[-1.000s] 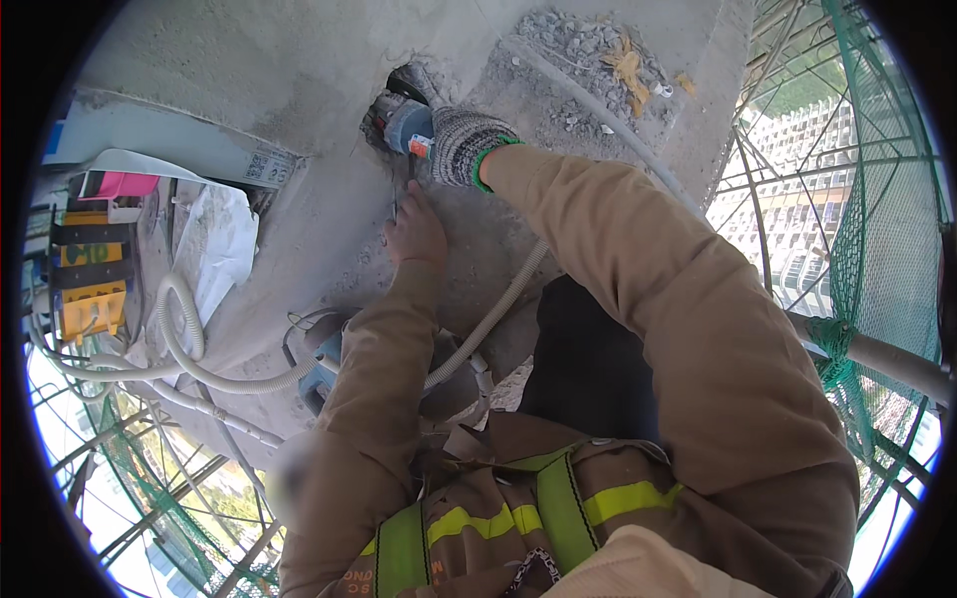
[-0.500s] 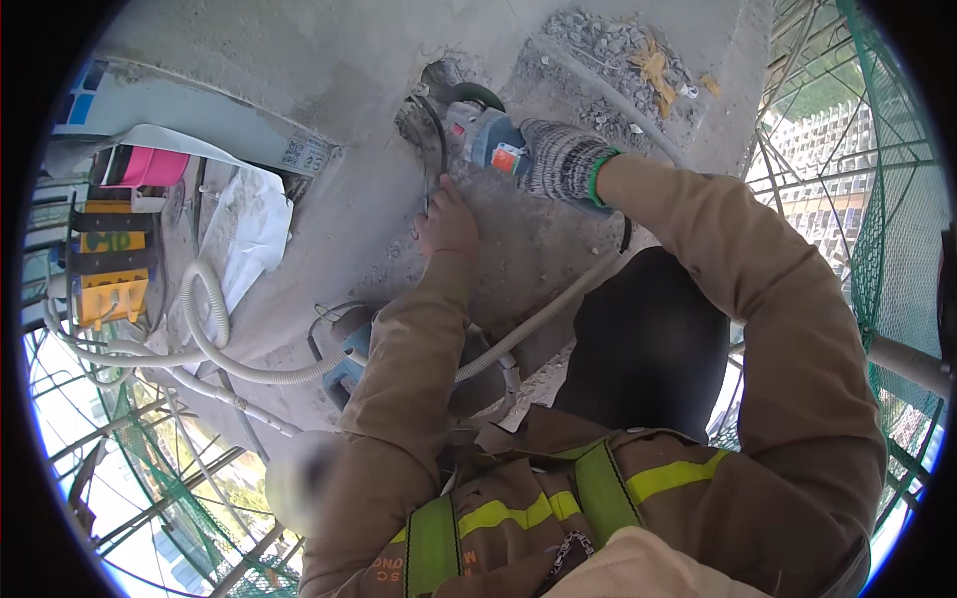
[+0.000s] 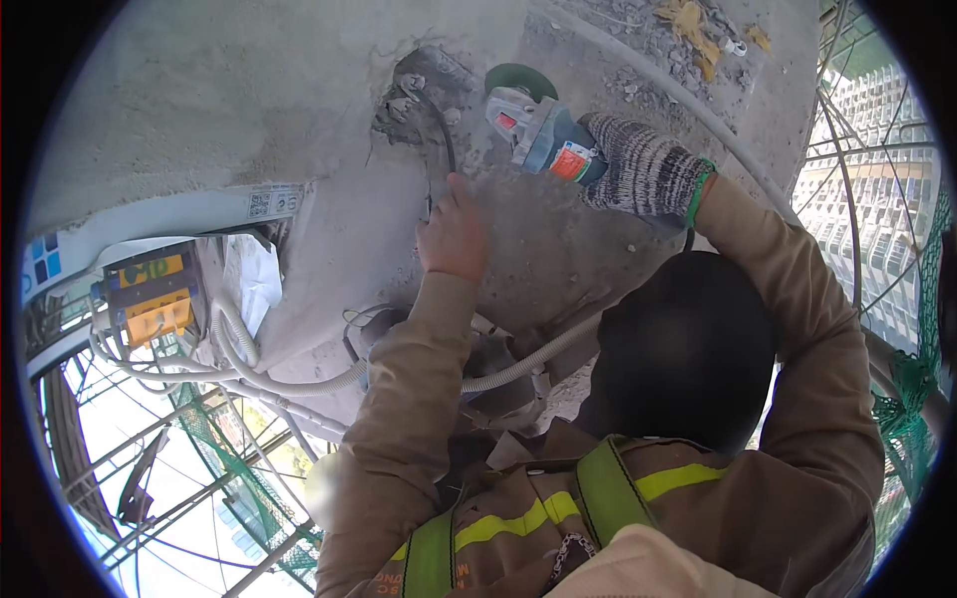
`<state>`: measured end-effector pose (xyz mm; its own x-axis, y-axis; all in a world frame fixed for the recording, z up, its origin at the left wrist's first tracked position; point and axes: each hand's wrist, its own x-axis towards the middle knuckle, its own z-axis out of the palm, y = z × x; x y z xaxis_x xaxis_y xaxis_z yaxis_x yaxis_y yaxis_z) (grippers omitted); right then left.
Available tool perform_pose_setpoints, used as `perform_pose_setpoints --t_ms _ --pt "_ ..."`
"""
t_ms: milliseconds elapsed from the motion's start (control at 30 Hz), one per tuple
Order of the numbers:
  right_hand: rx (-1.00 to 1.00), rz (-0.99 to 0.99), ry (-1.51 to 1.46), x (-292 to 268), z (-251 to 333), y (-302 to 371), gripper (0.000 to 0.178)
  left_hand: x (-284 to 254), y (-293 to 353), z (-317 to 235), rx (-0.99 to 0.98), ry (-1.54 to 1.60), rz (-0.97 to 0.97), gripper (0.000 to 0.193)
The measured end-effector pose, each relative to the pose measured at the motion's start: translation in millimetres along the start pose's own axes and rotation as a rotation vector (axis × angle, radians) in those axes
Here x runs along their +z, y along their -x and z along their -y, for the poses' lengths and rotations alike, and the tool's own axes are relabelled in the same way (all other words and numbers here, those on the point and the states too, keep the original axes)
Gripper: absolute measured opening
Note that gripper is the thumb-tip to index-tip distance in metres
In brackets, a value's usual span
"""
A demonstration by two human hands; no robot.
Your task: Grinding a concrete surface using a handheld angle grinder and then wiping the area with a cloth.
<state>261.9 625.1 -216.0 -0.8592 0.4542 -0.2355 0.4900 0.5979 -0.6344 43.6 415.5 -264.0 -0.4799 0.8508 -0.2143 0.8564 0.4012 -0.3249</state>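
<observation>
We have an angle grinder just to the right of a rough, broken-out hole in the grey concrete. Its body is blue-grey with an orange-and-white label, and it lies slantwise, head up and to the left. The green disc on that head stands apart from the dark, curved rod that comes out of the hole; we cannot tell whether the disc touches the concrete behind it or whether it is turning.

Our right hand, in a grey knitted glove with a green cuff, is wrapped around the rear of the grinder. Our left hand is bare and sits below the hole, its index finger stretched up to the lower end of the rod and the other fingers curled. We cannot tell whether it grips anything.

Beyond the grinder, a pale pipe runs diagonally across the concrete, with grey rubble and yellowish scraps near it. Below our hands, a ribbed hose passes behind our left sleeve, beside our dark-clad knee. Well off to the left are a white sheet and an orange-yellow box with dark bands. Green netting hangs at the far right, and a pale building shows outside.
</observation>
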Motion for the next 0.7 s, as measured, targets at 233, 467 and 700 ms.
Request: perform_pose_setpoints --t_ms 233,467,700 --pt "-0.027 -0.045 -0.123 19.2 -33.4 12.4 0.083 -11.0 3.2 -2.1 0.069 0.079 0.025 0.082" --pt "-0.083 -0.138 -0.097 27.3 -40.9 11.8 0.080 -18.9 4.7 -3.5 0.083 0.118 -0.009 0.079" --pt "-0.035 -0.150 0.011 12.6 -15.1 -1.2 0.062 -12.7 5.2 2.2 0.042 0.028 -0.001 0.072"
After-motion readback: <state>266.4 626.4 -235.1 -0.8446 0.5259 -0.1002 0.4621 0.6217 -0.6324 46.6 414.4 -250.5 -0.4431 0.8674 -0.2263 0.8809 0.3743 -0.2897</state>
